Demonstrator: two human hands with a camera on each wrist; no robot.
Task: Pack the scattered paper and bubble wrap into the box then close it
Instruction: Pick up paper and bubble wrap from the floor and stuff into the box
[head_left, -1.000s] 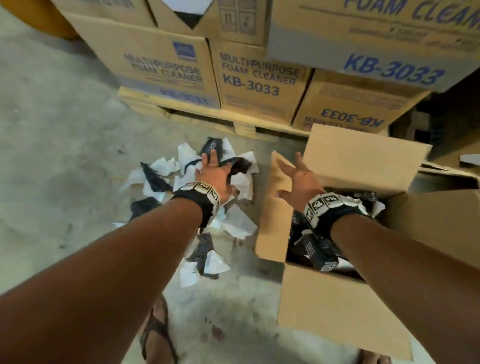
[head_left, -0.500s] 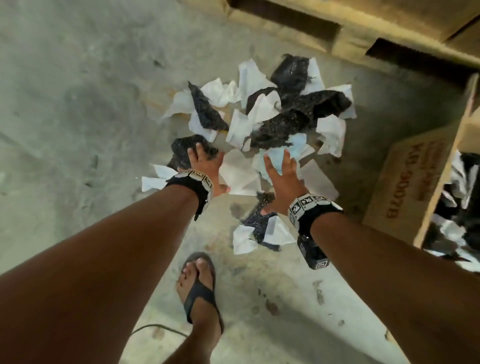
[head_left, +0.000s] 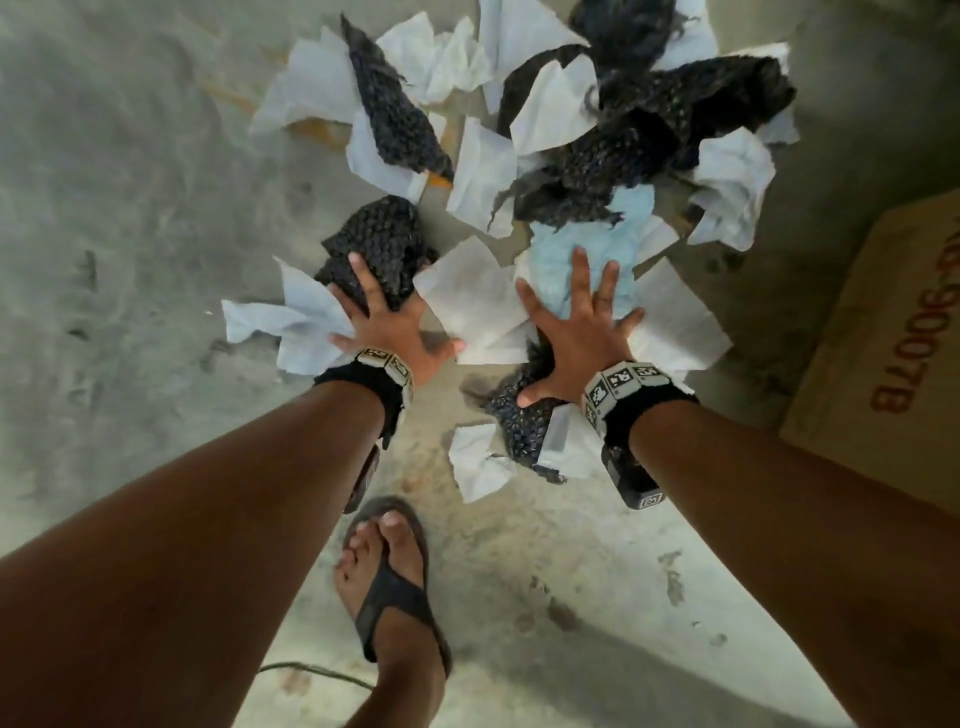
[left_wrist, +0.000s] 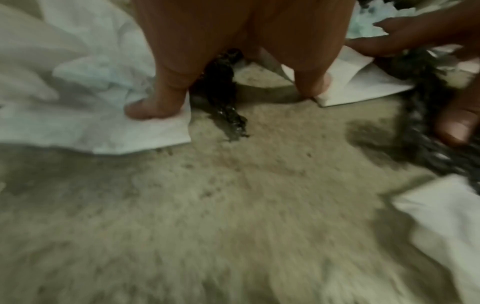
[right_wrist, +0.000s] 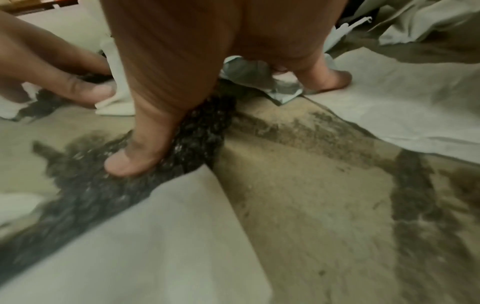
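Crumpled white paper (head_left: 475, 299) and black bubble wrap (head_left: 379, 244) lie scattered on the concrete floor. My left hand (head_left: 387, 317) presses with spread fingers on the black bubble wrap and a white sheet (left_wrist: 78, 123). My right hand (head_left: 576, 332) lies flat with splayed fingers on a light blue paper (head_left: 587, 249). Its thumb (right_wrist: 135, 158) rests on another black bubble wrap piece (head_left: 524, 431). The cardboard box (head_left: 883, 322) shows only as one side at the right edge; its opening is out of view.
More paper and bubble wrap (head_left: 649, 130) is heaped beyond my hands. My sandalled foot (head_left: 389, 582) stands on the floor just behind the pile. A thin cord (head_left: 311, 670) lies near the foot. Bare concrete (head_left: 130, 208) stretches to the left.
My right hand has left the box and come down onto the pile. Both hands have dropped lower and spread flat over the pieces; the view has tilted down and closer.
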